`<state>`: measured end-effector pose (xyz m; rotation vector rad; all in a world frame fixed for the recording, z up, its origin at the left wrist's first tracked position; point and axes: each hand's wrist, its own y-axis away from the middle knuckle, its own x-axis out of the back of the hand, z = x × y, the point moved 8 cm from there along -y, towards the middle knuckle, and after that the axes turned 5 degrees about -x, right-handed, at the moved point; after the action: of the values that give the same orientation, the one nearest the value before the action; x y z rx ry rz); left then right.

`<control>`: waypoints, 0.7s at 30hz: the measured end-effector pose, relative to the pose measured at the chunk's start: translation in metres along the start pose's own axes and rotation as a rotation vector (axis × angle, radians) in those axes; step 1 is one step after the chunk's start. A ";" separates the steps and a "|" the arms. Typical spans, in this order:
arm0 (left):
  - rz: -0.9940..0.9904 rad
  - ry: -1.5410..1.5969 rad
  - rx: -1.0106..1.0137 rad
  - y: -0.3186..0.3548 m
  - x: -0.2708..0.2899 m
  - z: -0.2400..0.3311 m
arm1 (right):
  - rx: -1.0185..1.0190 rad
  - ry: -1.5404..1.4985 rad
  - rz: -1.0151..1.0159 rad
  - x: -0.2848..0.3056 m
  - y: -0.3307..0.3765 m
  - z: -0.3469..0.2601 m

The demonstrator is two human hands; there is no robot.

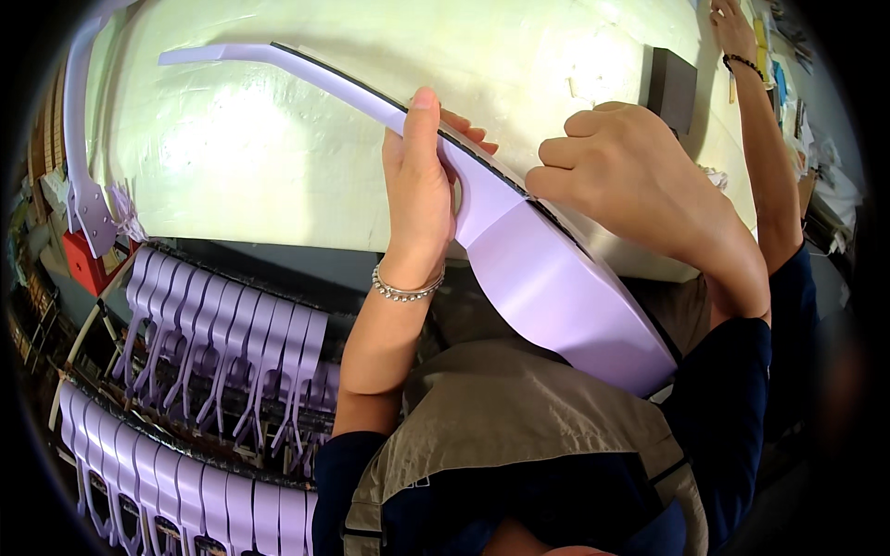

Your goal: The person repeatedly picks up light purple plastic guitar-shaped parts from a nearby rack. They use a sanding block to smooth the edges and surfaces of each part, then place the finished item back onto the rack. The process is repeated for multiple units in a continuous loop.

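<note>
A lavender ukulele (556, 287) lies tilted across my front, its headstock up at the far left and its body against my apron. Dark edging runs along the neck and the rim of the body. My left hand (419, 181) is wrapped round the neck, thumb on the near side and fingertips showing beyond the fretboard. At the edge where neck meets body, my right hand (630, 176) is closed with its fingers curled in. Whatever it pinches, if anything, is hidden by the fingers.
A pale-covered table (278, 157) spreads ahead, bearing a dark block (669, 91). Racks of lavender ukulele parts (222, 324) stand at lower left, near a red block (88, 264) and another lavender neck (82, 139). Another person's arm (765, 148) reaches over the table's right side.
</note>
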<state>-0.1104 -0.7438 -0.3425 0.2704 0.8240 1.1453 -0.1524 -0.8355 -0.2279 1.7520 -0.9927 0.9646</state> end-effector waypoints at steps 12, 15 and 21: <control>0.012 0.001 0.007 0.000 -0.001 0.000 | 0.019 -0.015 0.059 0.003 0.005 -0.001; 0.013 0.009 -0.001 0.000 0.001 0.000 | -0.009 -0.006 0.108 0.005 -0.003 0.000; 0.020 0.011 0.004 0.000 0.000 -0.001 | 0.060 -0.037 0.011 -0.001 0.008 0.001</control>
<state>-0.1108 -0.7440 -0.3432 0.2762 0.8354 1.1647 -0.1592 -0.8386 -0.2264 1.8218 -1.0066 0.9809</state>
